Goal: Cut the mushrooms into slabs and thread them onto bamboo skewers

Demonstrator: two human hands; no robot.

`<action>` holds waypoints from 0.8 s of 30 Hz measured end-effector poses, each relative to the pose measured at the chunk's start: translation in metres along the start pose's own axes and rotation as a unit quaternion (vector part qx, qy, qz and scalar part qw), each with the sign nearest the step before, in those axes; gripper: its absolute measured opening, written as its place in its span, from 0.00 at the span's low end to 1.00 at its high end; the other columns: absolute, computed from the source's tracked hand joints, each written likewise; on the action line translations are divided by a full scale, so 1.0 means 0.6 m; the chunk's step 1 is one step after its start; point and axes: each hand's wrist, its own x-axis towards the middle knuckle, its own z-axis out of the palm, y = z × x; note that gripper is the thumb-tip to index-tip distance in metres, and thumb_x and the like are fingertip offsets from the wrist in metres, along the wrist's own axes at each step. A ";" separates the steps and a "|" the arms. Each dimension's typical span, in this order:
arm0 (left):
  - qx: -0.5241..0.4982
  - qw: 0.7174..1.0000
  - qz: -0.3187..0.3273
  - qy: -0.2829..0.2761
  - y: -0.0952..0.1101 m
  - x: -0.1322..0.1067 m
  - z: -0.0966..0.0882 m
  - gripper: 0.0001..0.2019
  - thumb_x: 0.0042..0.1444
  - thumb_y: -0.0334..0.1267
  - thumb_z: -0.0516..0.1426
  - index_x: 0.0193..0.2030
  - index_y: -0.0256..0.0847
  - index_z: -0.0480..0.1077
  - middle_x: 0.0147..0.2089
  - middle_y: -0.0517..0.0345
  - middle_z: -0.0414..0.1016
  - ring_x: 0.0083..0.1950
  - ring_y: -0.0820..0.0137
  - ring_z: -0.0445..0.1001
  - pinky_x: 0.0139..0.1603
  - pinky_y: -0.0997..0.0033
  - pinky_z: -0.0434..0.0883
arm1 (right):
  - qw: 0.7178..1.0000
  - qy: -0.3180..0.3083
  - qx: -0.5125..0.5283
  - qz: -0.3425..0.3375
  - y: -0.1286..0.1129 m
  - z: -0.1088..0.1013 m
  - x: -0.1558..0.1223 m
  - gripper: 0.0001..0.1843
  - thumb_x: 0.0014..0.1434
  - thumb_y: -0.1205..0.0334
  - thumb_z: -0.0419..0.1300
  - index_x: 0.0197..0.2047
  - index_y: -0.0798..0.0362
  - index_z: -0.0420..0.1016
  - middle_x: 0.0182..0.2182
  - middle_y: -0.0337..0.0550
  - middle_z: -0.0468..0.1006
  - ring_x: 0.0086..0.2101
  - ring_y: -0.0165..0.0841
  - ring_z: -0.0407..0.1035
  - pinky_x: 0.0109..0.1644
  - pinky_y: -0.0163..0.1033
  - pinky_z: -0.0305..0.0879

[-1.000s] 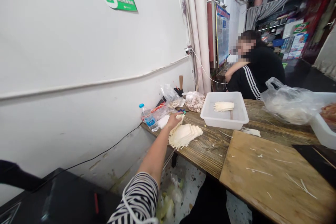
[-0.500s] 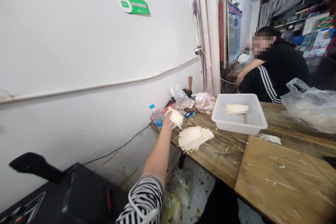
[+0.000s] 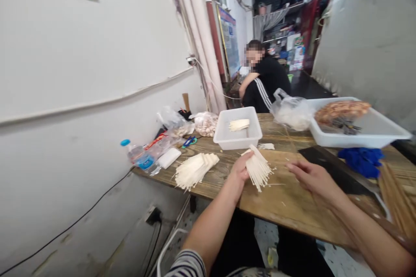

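My left hand [image 3: 242, 168] grips a flat bunch of enoki mushrooms [image 3: 259, 169], held over the wooden cutting board [image 3: 276, 199] with the thin caps pointing down and toward me. Across the board, my right hand [image 3: 312, 179] is closed in a pinch, thumb against fingers; anything between the fingertips is too fine to make out. A stack of enoki bunches [image 3: 196, 169] lies on the table to the left. One more enoki piece [image 3: 239, 125] rests inside the white plastic tub [image 3: 237, 142] beyond the board. Loose enoki strands are scattered on the board.
A dark flat blade [image 3: 334, 169] and blue cloth [image 3: 360, 162] lie right, near thin wooden sticks [image 3: 398, 201]. Behind stand a clear bag [image 3: 292, 112] and a white tray [image 3: 360, 140] of reddish food. A water bottle [image 3: 143, 160] stands left. A person [image 3: 266, 73] sits beyond the table.
The view has swung right. My left hand has brought its enoki bunch from the table's left end to above the board. My right hand has come into view.
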 end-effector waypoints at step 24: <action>-0.060 0.996 -0.058 -0.021 -0.067 -0.016 0.075 0.17 0.42 0.37 0.70 0.37 0.31 0.75 0.33 0.50 0.79 0.31 0.67 0.78 0.44 0.64 0.75 | 0.995 -0.081 0.034 0.047 0.069 0.021 0.037 0.20 0.56 0.48 0.63 0.24 0.55 0.67 0.20 0.33 0.69 0.22 0.26 0.62 0.29 0.35 0.61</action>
